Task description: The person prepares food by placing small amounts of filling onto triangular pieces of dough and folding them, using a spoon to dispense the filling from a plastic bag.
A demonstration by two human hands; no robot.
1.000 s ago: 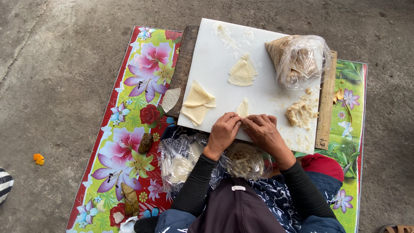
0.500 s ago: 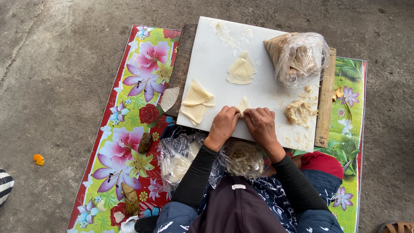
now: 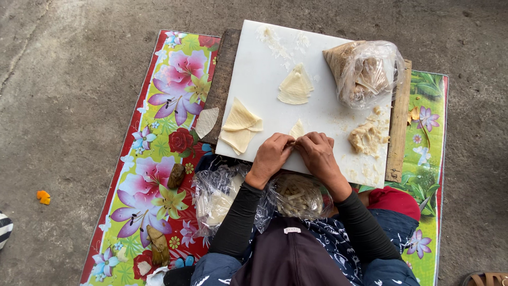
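- Small pale wrapper (image 3: 297, 130), pinched at the near edge of the white cutting board (image 3: 254, 79), tip poking up between both sets of knuckles.
- Left hand (image 3: 271, 157) and right hand (image 3: 317, 153) closed together around the wrapper's lower half, fingertips meeting at the fold; whatever sits inside the fold hidden by the fingers.
- Probably a folding or sealing step: best done with even pressure along the seam, the piece kept low over the board, no tug on the thin free tip.
- Lump of beige filling (image 3: 366, 137) just right of the right hand, crumbs scattered about it on the board.
- Stack of triangular wrappers (image 3: 241, 126) to the left of the left hand, a second folded stack (image 3: 295, 87) further up the board.
- Clear plastic bag (image 3: 365, 71) of brownish contents at the board's far right corner.
- Two more clear bags in the lap below the wrists, one with pale sheets (image 3: 217, 204), one with thin pale strips (image 3: 297, 195).
- Board resting on a wooden plank (image 3: 398, 127), all set on a bright flowered mat (image 3: 169, 132) over bare concrete (image 3: 69, 79).
- Risk, as judged: torn pastry if squeezed too hard, open seam if too lightly.
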